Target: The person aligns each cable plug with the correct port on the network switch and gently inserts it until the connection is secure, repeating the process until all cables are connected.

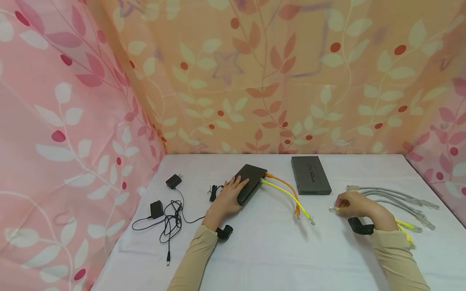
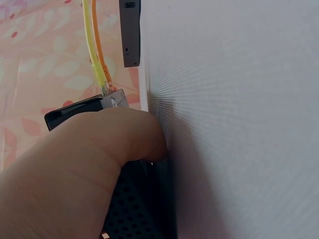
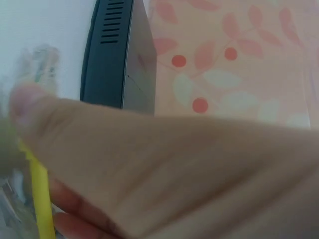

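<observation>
The black network switch [image 1: 254,172] is near the middle of the white table [image 1: 276,258]. The left hand [image 1: 228,198] holds it, with fingers spread over its top. A lime-yellow cable [image 1: 291,196] and an orange cable [image 1: 282,180] stick out of its right side. The right hand [image 1: 354,205] pinches a yellow network cable [image 3: 42,204] close to its clear plug [image 1: 332,209], beside some gray network cables [image 1: 386,189].

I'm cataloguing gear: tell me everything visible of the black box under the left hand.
The flat black box looks hard-cased, one face perforated. An orange cable and a yellow cable run from its right end. The left hand grips it, fingers across its top. Whether it sits level on the table is unclear.
</observation>
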Action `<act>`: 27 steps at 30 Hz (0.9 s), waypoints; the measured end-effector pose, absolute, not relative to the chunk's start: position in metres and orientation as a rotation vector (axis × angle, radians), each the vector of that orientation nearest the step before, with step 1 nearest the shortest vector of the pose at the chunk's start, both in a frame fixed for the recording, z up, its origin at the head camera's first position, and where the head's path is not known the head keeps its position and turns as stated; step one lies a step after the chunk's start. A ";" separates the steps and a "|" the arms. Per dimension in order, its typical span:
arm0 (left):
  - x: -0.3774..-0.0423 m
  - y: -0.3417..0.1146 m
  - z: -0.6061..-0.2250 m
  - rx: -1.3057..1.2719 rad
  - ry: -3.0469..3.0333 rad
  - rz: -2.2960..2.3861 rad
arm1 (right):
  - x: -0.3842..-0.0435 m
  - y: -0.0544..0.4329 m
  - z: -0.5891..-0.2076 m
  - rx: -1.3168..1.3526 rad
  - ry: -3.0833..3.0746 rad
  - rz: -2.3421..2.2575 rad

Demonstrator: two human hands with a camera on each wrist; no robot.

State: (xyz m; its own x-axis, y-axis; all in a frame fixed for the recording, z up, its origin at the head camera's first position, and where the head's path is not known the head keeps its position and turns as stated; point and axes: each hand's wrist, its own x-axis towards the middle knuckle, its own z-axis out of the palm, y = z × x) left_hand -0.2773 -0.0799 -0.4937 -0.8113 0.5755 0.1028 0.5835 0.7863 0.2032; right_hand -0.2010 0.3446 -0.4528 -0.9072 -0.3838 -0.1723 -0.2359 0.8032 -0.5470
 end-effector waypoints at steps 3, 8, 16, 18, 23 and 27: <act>-0.278 -0.080 -0.494 -0.950 -2.940 -0.348 | -0.203 0.348 -0.453 -0.532 2.761 -0.759; -0.277 -0.080 -0.493 -0.945 -2.948 -0.350 | -0.206 0.350 -0.452 -0.675 2.820 -0.786; -0.276 -0.079 -0.490 -0.949 -2.950 -0.362 | -0.205 0.344 -0.448 -0.719 2.880 -0.748; -0.275 -0.079 -0.491 -0.950 -2.946 -0.366 | -0.205 0.342 -0.447 -0.710 2.890 -0.748; -0.275 -0.079 -0.491 -0.951 -2.929 -0.377 | -0.205 0.338 -0.444 -0.625 2.892 -0.739; -0.275 -0.079 -0.490 -0.948 -2.939 -0.369 | -0.205 0.333 -0.438 -0.530 2.877 -0.787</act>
